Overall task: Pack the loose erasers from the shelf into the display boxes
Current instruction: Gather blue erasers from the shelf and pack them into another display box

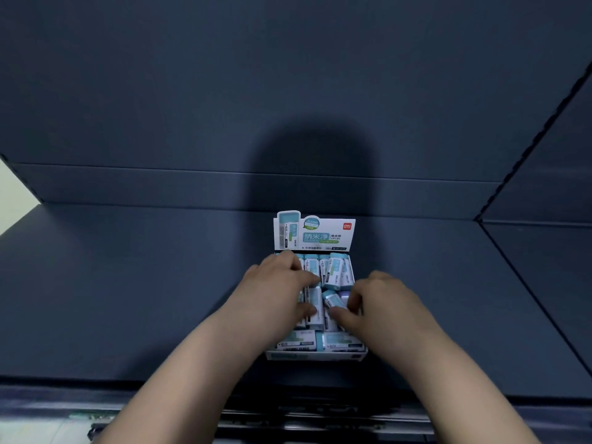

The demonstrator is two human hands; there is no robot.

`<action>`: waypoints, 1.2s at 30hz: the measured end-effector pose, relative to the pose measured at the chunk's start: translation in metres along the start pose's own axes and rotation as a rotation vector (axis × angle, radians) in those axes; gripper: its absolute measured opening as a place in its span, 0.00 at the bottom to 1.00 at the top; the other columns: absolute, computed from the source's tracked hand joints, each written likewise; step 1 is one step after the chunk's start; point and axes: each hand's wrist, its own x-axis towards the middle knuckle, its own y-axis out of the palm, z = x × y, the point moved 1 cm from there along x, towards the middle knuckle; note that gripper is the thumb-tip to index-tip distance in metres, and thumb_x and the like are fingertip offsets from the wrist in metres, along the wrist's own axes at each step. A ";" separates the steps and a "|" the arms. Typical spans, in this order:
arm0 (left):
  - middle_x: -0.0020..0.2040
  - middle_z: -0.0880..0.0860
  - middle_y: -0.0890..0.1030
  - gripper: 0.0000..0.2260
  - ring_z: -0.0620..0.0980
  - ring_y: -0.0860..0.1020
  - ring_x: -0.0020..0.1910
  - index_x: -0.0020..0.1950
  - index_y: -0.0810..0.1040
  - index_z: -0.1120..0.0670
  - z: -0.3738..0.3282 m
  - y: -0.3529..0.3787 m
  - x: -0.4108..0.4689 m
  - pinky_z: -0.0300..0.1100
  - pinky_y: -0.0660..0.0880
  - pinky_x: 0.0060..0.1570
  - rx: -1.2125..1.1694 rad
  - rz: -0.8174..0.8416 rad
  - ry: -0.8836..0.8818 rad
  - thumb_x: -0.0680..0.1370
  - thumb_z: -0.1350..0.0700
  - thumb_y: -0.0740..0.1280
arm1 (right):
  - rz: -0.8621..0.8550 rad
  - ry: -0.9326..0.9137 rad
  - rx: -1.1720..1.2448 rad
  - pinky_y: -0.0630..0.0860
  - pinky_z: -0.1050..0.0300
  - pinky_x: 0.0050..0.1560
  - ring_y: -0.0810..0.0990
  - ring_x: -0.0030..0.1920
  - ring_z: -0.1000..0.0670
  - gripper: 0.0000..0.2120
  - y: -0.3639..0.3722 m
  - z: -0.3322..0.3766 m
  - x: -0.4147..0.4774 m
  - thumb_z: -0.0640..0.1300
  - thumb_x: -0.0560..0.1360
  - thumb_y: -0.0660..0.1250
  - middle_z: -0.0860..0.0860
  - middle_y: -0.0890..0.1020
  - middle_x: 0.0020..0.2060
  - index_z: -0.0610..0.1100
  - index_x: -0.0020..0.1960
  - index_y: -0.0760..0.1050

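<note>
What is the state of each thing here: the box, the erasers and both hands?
display box: open, header card upright, standing on the shelf.
erasers: inside the box, some in rows, some tilted.
left hand: in the box, fingers curled round an eraser.
right hand: in the box, pinches an eraser.

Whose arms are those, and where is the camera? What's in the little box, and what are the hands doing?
Those are a person's two bare arms; there is no machine here. The one picture comes from a camera worn on the person's head, looking forward and down, so the arms reach in from the bottom. On the dark shelf stands a display box with a printed card at its back. It is crowded with wrapped erasers. The left hand grips a long eraser in the middle of the box. The right hand pinches a tilted eraser beside it.
</note>
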 end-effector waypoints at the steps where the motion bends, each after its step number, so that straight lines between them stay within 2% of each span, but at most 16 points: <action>1: 0.60 0.46 0.67 0.23 0.46 0.64 0.63 0.70 0.67 0.43 0.000 0.000 0.000 0.42 0.63 0.63 -0.001 0.009 0.003 0.76 0.45 0.65 | -0.008 -0.004 -0.023 0.69 0.58 0.43 0.75 0.49 0.48 0.17 0.001 0.002 0.001 0.59 0.72 0.64 0.49 0.72 0.44 0.45 0.46 0.76; 7: 0.61 0.47 0.65 0.21 0.47 0.63 0.63 0.70 0.67 0.42 0.000 0.004 -0.002 0.43 0.63 0.64 0.010 0.064 -0.006 0.77 0.46 0.63 | -0.040 -0.014 -0.106 0.63 0.58 0.39 0.75 0.48 0.45 0.15 0.005 0.007 0.002 0.58 0.72 0.62 0.49 0.66 0.40 0.45 0.41 0.72; 12: 0.60 0.46 0.67 0.17 0.47 0.66 0.62 0.65 0.73 0.45 0.001 0.004 -0.003 0.43 0.64 0.63 -0.047 -0.009 -0.049 0.77 0.47 0.63 | -0.062 0.013 -0.073 0.62 0.58 0.39 0.74 0.48 0.46 0.14 0.009 0.010 0.002 0.57 0.72 0.61 0.50 0.66 0.40 0.46 0.41 0.69; 15: 0.60 0.46 0.68 0.18 0.46 0.67 0.61 0.66 0.72 0.45 -0.001 0.005 -0.004 0.44 0.65 0.63 -0.055 -0.013 -0.044 0.77 0.45 0.63 | -0.042 0.022 -0.032 0.64 0.59 0.41 0.74 0.49 0.46 0.14 0.011 0.009 0.002 0.58 0.73 0.61 0.50 0.68 0.41 0.47 0.41 0.70; 18: 0.60 0.45 0.68 0.19 0.46 0.67 0.61 0.67 0.71 0.44 -0.003 0.007 -0.005 0.43 0.64 0.62 -0.051 -0.020 -0.031 0.77 0.44 0.63 | 0.020 0.028 0.067 0.69 0.57 0.44 0.75 0.49 0.47 0.15 0.009 0.004 0.001 0.60 0.75 0.60 0.50 0.71 0.42 0.49 0.37 0.71; 20: 0.59 0.45 0.69 0.17 0.46 0.67 0.60 0.66 0.71 0.43 -0.003 0.007 -0.006 0.42 0.65 0.61 -0.062 -0.035 -0.031 0.77 0.45 0.62 | 0.035 0.025 0.093 0.71 0.56 0.47 0.75 0.49 0.48 0.14 0.005 -0.003 0.002 0.57 0.76 0.60 0.50 0.72 0.43 0.49 0.40 0.75; 24: 0.58 0.45 0.70 0.16 0.47 0.69 0.58 0.66 0.71 0.40 -0.004 0.005 -0.006 0.42 0.67 0.58 -0.048 -0.089 0.020 0.79 0.52 0.59 | -0.133 -0.010 0.122 0.72 0.58 0.50 0.76 0.48 0.50 0.07 -0.008 -0.019 0.019 0.50 0.74 0.66 0.52 0.74 0.45 0.49 0.49 0.78; 27: 0.61 0.46 0.67 0.24 0.48 0.66 0.59 0.69 0.66 0.37 -0.007 0.006 -0.006 0.41 0.63 0.55 0.071 -0.028 0.065 0.78 0.60 0.58 | -0.061 -0.051 0.116 0.71 0.58 0.50 0.71 0.45 0.54 0.15 -0.010 -0.019 0.034 0.51 0.71 0.69 0.54 0.70 0.45 0.51 0.57 0.75; 29: 0.62 0.47 0.66 0.27 0.49 0.65 0.61 0.70 0.63 0.36 -0.009 0.005 -0.005 0.42 0.61 0.55 0.157 -0.006 0.078 0.77 0.61 0.58 | 0.006 -0.061 0.083 0.72 0.56 0.51 0.70 0.46 0.54 0.20 -0.009 -0.015 0.041 0.53 0.70 0.70 0.54 0.69 0.45 0.52 0.60 0.73; 32: 0.61 0.47 0.66 0.29 0.50 0.64 0.62 0.71 0.61 0.35 -0.009 0.004 -0.006 0.43 0.60 0.55 0.204 -0.007 0.079 0.76 0.62 0.58 | 0.055 -0.065 0.070 0.73 0.56 0.52 0.69 0.46 0.55 0.24 -0.009 -0.012 0.048 0.56 0.68 0.71 0.55 0.68 0.45 0.52 0.62 0.71; 36: 0.62 0.46 0.66 0.27 0.48 0.64 0.61 0.70 0.64 0.36 -0.009 0.006 -0.009 0.41 0.58 0.52 0.158 -0.036 0.078 0.76 0.62 0.57 | 0.073 -0.040 0.074 0.70 0.58 0.47 0.70 0.46 0.55 0.27 -0.009 -0.009 0.053 0.58 0.64 0.72 0.56 0.68 0.46 0.52 0.60 0.70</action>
